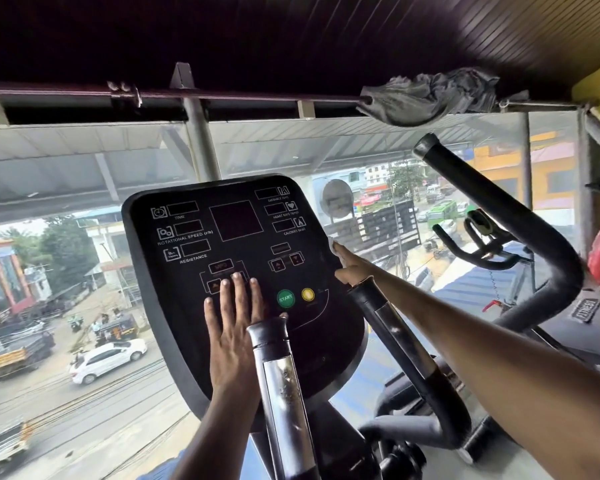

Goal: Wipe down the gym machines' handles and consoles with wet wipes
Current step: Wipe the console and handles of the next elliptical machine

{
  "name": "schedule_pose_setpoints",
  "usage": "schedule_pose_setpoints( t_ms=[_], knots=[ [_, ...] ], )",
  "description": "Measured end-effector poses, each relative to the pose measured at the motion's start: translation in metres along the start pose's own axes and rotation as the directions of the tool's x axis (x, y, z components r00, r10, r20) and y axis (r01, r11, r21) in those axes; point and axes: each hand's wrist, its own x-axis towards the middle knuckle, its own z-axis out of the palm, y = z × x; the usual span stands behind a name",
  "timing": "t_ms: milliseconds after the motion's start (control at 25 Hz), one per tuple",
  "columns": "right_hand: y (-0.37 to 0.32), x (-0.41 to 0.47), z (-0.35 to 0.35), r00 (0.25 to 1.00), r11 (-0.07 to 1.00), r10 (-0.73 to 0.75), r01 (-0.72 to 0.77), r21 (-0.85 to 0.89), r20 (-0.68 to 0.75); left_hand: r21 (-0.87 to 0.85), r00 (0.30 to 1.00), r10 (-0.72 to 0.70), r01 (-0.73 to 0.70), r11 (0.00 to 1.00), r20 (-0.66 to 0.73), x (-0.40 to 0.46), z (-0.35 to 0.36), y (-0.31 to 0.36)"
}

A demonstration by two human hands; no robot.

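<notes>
One black console dead centre, tilted back toward the camera, with a green START button and a yellow button just beside it low on the panel; two hands on it. The left hand lies flat on the lower left part of the panel, fingers straight and slightly spread, fingertips touching the printed arrow keys, holding nothing. The right hand is at the console's right edge, fingers bunched round a small white wet wipe that it presses against the rim; only a corner of the wipe shows above the fingers.

Two chrome-and-black fixed handles rise in front of the panel: the nearer handle crosses over the left wrist, the second handle sits right under the right hand. One long curved black arm handle sweeps up on the right, well apart from both hands; past it, one spin bike handlebar.

Room-wise: glass window right behind the console, street far below; the console's left edge has open air beside it, the right edge is crowded by handles. One grey rag is bunched on the overhead rail.
</notes>
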Motion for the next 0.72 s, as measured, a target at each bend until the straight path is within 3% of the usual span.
schedule_pose_setpoints(
  t_ms=[320,560,720],
  knots=[
    [-0.089,0.011,-0.012,0.998,0.981,-0.051,0.054,-0.184,0.022,-0.042,0.998,0.04,-0.042,0.998,-0.049,-0.001,0.01,0.002],
    [-0.116,0.025,-0.013,0.998,0.985,-0.059,0.057,-0.164,-0.013,-0.117,1.0,0.009,-0.011,0.993,-0.019,0.006,0.005,0.004],
    [-0.105,0.008,-0.012,0.995,0.987,-0.09,0.094,-0.131,0.032,-0.068,1.0,0.008,-0.01,0.998,-0.029,0.005,0.005,0.003]
  ],
)
